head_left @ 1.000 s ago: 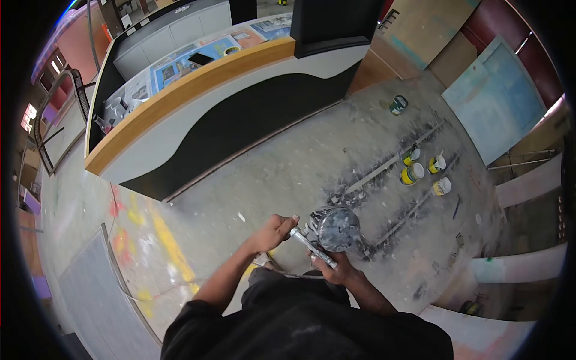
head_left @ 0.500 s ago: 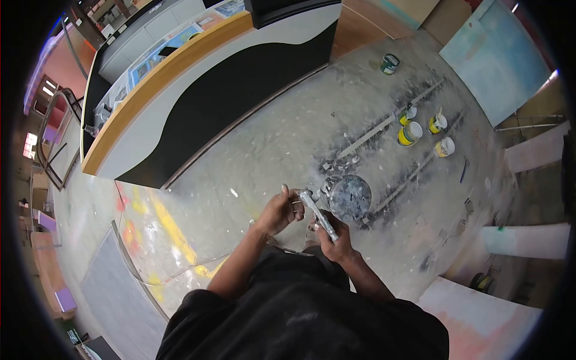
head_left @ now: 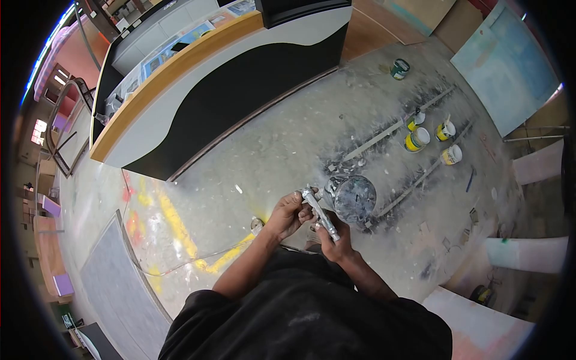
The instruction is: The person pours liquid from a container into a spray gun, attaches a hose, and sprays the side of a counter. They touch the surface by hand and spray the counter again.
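A metallic spray gun (head_left: pixel 320 210) with a round, paint-stained cup (head_left: pixel 355 200) is held in front of my body. My right hand (head_left: pixel 337 241) is wrapped round the lower end of its silvery handle. At the gun's upper left end is my left hand (head_left: pixel 288 215), its fingers bent and pressed against the metal fitting there. The exact contact of the left fingertips is partly hidden. The cup points to the right, above the grey floor (head_left: pixel 288 138).
A curved counter (head_left: pixel 240 90) in black, white and wood stands at the upper left. Several paint tins (head_left: pixel 417 140) are on the floor at the right, by two pale strips. A green tin (head_left: pixel 399 69) stands farther back. A hose (head_left: pixel 180 268) crosses the floor at left.
My left hand has closed in on the gun; its thumb was raised before and now rests at the fitting. The view has shifted slightly, so the surroundings sit a little farther right.
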{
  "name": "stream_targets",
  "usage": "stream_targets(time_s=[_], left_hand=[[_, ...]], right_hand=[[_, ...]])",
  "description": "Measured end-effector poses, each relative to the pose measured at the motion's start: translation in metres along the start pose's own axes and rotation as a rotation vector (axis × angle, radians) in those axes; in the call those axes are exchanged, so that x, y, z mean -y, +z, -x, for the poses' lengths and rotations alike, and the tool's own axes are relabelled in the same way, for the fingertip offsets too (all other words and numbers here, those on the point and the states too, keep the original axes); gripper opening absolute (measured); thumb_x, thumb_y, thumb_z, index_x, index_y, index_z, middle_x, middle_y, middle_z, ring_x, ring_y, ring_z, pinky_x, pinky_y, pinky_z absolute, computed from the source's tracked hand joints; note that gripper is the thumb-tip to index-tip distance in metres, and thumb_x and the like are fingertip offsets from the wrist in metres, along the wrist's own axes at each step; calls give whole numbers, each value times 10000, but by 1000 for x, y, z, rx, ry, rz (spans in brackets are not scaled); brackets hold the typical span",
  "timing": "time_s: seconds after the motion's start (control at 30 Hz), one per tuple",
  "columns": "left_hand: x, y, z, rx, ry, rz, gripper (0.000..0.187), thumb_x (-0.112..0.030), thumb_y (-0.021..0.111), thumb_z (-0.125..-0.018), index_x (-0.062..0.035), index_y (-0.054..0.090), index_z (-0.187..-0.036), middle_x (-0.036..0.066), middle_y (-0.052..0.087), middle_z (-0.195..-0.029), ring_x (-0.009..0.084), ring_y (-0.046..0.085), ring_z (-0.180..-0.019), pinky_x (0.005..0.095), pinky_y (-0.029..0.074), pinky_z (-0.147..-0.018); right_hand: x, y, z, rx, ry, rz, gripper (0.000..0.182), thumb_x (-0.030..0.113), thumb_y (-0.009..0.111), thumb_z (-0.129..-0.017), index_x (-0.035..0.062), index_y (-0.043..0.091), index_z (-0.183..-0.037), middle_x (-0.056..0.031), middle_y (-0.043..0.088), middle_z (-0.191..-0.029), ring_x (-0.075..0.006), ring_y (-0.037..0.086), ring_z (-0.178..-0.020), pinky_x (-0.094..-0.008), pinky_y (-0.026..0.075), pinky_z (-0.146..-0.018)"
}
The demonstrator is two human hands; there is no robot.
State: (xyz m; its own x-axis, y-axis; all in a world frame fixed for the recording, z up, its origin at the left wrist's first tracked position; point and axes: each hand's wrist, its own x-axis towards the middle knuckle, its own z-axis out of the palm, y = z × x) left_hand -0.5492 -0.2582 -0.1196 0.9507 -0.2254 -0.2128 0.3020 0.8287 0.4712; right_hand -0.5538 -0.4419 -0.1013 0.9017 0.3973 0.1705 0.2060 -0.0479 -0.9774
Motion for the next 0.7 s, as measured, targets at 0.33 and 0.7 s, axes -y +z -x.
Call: stream_targets(time_s=[0.33,0.7], left_hand=[[6,-22,-4,55,59,-200,430,-260,630,-997,5,556,-1327,-3,528,-703,82,426,-535,313,461,-574],[4,-23,-9,237,58,55,484,-115,700,-939,-50,523,-1384,28,585,-1000,74,443,-574,244,411,-524]], right_hand=[[-3,2,0,6,1,-140,176,43,583,-926,3,656,-1081,-82,686,-936,-141,615,-770,-304,504,-709],[6,-8,-3,157,281,-322,216,46,560,-927,-11,654,-1113,-34,676,-897,-68,561,-763,-254,466,-674]])
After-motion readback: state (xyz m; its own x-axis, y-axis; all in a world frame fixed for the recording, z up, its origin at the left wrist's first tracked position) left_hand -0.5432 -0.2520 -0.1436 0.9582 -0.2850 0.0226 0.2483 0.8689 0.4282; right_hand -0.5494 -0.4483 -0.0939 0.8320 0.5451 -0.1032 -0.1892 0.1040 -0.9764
